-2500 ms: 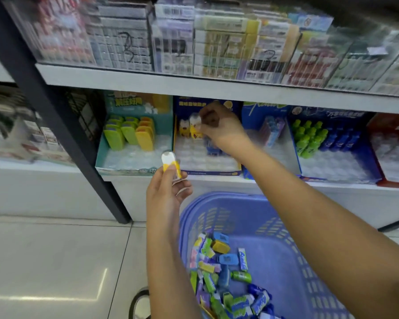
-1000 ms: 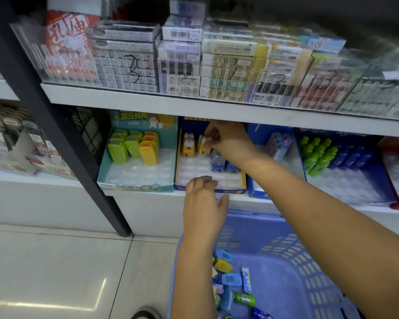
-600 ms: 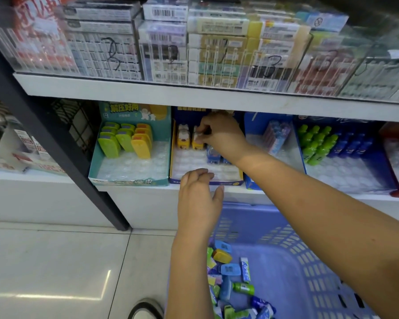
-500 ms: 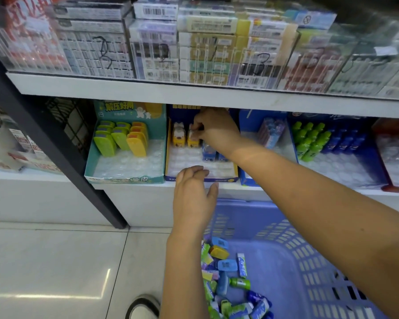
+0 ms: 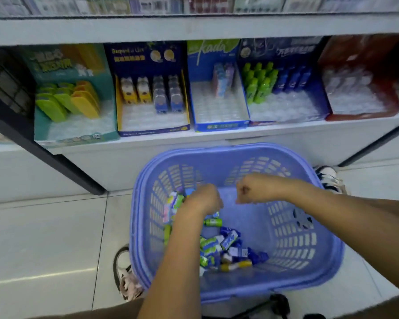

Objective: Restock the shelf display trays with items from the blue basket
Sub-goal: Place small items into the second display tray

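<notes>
blue basket: left hand among packets, right hand curled.

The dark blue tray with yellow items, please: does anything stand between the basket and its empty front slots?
Nothing visible does. The blue basket lies below and in front of the dark blue tray, whose front slots are bare; the upper shelf only overhangs.
</notes>
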`<state>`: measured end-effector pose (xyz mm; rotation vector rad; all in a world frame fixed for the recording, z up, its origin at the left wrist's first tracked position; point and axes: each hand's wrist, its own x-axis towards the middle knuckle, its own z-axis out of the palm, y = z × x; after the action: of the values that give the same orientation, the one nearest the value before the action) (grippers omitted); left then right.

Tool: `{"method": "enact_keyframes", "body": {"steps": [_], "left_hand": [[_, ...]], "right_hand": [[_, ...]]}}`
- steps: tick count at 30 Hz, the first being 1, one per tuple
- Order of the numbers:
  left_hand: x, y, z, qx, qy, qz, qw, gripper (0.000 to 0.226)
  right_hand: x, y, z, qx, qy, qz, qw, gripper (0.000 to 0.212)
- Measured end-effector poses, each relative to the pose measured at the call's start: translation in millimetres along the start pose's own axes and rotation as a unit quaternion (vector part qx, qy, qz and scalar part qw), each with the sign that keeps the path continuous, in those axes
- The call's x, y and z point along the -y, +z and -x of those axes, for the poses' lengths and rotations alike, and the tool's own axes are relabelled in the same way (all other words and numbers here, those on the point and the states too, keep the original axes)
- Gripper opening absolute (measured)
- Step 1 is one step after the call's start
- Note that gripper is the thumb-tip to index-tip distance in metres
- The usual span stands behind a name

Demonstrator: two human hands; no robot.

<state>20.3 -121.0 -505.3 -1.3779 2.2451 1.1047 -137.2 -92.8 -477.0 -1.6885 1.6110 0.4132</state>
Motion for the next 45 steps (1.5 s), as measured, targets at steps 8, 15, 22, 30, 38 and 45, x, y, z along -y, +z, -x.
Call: {"method": "enact_keyframes", "body": {"steps": [8, 15, 22, 30, 38, 45], "left_hand": [[-0.1, 108.3, -18.7, 0.318, 0.027, -0.247, 0.915, 0.026], [3.8, 132.6, -31.8, 0.261, 0.072, -0.224, 0.936, 0.035], [11.8, 135.3, -41.1, 0.233, 0.068, -0.128, 0.962, 0.027], [24.3, 65.3, -38.4, 0.138, -0.044, 0.267, 0.953, 0.02], [25.9, -32.0, -2.1, 0.086, -0.007, 0.603, 0.793, 0.031], [16.7, -76.9, 28.9, -0.07, 0.096, 0.579, 0.807, 0.022]], "right_hand": [[-32.1, 124.3, -15.5, 0.293, -0.015, 0.085, 0.952, 0.034], [-29.8, 149.3, -22.7, 0.27, -0.094, 0.176, 0.942, 0.048], [-37.0, 144.5, -28.7, 0.246, -0.042, 0.069, 0.966, 0.029], [-43.9, 89.5, -27.8, 0.197, -0.035, -0.066, 0.978, 0.031], [-9.4, -8.1, 10.1, 0.015, -0.143, -0.363, 0.921, 0.028], [50.2, -60.8, 25.9, -0.153, -0.216, -0.437, 0.86, 0.007]]}}
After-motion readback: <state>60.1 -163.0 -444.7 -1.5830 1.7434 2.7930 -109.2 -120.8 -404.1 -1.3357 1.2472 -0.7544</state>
